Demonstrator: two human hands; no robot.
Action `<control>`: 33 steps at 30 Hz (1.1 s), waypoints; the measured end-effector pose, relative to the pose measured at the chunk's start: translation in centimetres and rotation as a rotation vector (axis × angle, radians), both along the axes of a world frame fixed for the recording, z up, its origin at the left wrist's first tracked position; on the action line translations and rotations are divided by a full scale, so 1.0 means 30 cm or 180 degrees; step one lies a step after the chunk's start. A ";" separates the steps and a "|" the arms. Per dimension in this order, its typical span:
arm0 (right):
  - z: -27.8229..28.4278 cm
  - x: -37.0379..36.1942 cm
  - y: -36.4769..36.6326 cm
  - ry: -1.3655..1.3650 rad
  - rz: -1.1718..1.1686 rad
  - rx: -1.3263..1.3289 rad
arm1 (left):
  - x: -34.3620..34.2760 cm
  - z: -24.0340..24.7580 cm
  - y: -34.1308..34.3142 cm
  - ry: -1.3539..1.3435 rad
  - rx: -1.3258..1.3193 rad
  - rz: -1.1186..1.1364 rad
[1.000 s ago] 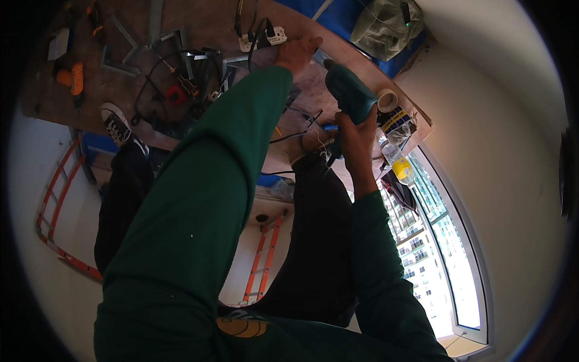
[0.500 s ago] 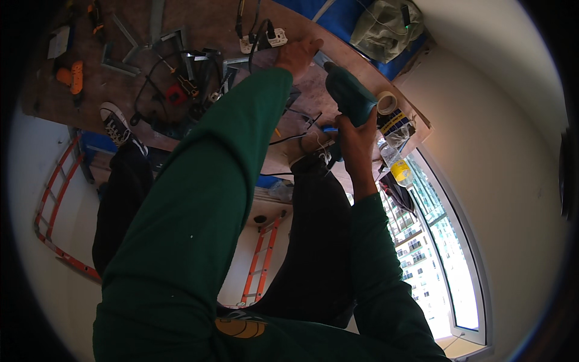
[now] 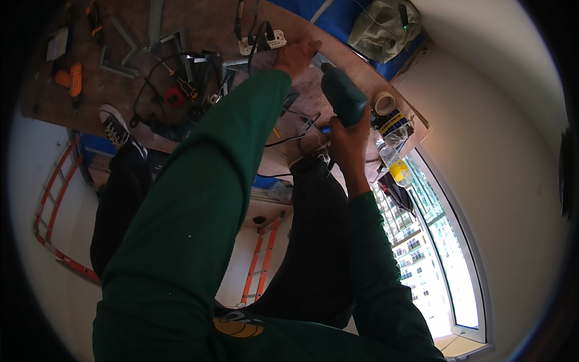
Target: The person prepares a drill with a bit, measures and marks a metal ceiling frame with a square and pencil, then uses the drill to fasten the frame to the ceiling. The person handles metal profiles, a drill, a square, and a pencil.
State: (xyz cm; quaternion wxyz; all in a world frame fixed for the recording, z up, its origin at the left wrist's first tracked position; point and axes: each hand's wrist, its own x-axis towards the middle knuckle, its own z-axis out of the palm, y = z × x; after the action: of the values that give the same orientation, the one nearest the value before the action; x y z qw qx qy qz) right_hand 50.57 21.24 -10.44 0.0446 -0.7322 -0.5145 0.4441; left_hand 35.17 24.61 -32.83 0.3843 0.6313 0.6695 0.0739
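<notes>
My right hand (image 3: 351, 140) is wrapped round the handle of a dark teal power drill (image 3: 344, 93). The drill's nose points away and to the left, close to the end of a thin grey metal profile (image 3: 319, 59) on the wooden tabletop (image 3: 208, 27). Closed over that profile, my left hand (image 3: 297, 57) presses it against the board, one finger reaching past it; its other fingers are partly hidden by the wrist and sleeve. The drill bit's exact contact with the metal is too dark to make out.
A white power strip (image 3: 262, 42) with plugged cords lies beyond my left hand. Leftward are bent metal brackets (image 3: 120, 63), a red tape measure (image 3: 175, 96) and an orange tool (image 3: 71, 78). A tape roll (image 3: 384, 103) and plastic bottle (image 3: 398, 169) sit at right, near the window.
The drill and my right hand have shifted slightly left and toward me, and the drill has tilted a little. My left hand stays in place on the metal profile.
</notes>
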 end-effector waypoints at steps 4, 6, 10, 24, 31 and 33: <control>0.019 -0.019 0.017 -0.0057 0.0076 -0.0051 | 0.001 -0.006 -0.009 0.0046 0.0143 0.0040; 0.020 -0.022 0.015 -0.0096 0.0115 -0.0041 | 0.007 -0.009 -0.018 0.0069 0.0207 0.0019; 0.011 -0.023 0.002 -0.0171 0.0166 0.0028 | 0.009 -0.022 -0.015 0.0006 0.0211 0.0035; 0.014 -0.016 0.016 0.0030 -0.0092 -0.0066 | 0.005 -0.034 -0.019 0.0099 0.0190 -0.0025; 0.004 0.007 0.017 -0.0007 -0.0007 0.0049 | 0.001 -0.012 -0.011 -0.0011 0.0140 0.0011; 0.002 0.009 0.018 0.0042 -0.0015 0.0021 | -0.003 -0.017 -0.015 0.0035 0.0150 -0.0076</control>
State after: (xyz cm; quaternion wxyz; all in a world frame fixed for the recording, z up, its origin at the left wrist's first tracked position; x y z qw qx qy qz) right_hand 50.85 21.76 -10.36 0.0514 -0.7302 -0.5140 0.4472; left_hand 35.09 24.17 -33.35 0.3665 0.6486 0.6621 0.0815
